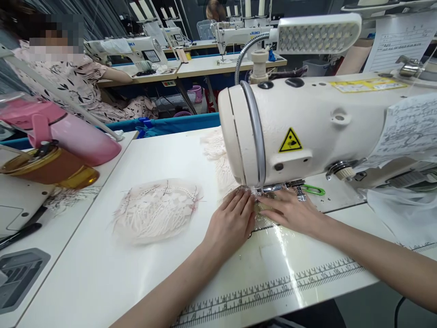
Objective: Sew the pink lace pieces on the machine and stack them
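A printed ruler strip (273, 289) runs along the near edge of the white surface (102, 273), closest to the camera. Just beyond it both forearms reach in toward the sewing machine (307, 132). The left hand (230, 223) lies palm down, its fingers (239, 198) stretched flat and released, pressing on a piece of lace fabric (262, 221) that sits under the machine's head, near the middle of the surface. The right hand (290, 212) lies flat as well, fingers spread and unclenched, touching the same lace just beside the presser foot (264, 190). Neither hand grips anything; both only press down. The fingertips of the two hands nearly meet at the foot.

More of the lace (216, 152) trails away behind the machine head toward the far edge. To the left of the hands, well apart from them, a rounded pile of pale lace pieces (155, 209) rests on the surface. A green clip-like tool (314, 190) lies under the machine arm, to the right of the foot. On the machine's front is a yellow warning sticker (290, 141), and a lamp (317, 32) on a flexible neck stands above it.

At the left edge, on a neighbouring unit, lie a pink bottle (68, 132) and an amber jar (51, 166). Farther back another person (75, 82) sits at another machine.
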`<state>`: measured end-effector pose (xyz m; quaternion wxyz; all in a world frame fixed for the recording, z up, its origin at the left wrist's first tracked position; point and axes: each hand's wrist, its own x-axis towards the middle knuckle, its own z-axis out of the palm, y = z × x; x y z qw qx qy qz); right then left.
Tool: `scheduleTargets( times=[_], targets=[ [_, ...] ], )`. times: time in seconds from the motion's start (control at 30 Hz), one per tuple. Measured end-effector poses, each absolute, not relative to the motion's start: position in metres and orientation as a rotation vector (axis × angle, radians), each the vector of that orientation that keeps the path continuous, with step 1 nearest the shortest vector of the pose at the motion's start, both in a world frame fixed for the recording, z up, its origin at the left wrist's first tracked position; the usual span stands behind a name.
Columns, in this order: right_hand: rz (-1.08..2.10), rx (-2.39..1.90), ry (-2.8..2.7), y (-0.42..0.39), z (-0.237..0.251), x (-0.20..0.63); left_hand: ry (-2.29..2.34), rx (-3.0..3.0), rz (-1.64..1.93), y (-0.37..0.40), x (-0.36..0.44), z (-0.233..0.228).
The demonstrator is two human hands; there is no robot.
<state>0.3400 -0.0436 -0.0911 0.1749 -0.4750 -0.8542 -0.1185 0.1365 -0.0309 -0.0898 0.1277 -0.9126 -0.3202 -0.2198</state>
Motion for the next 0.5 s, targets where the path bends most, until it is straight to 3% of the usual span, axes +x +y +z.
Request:
scheduleTargets(
  times=[0.3,0.5],
  targets=[
    [-0.429,-1.375,-2.419,-0.0428,-0.0949,0.3372,-0.995,-2.631,-0.555,-0.0297,0.1357,-0.092],
    [-0.323,-1.365,-2.371,-0.0392,-0.0949,0.3454,-1.06,-2.641,-0.527,-0.0295,0.1358,-0.0914]
  ],
)
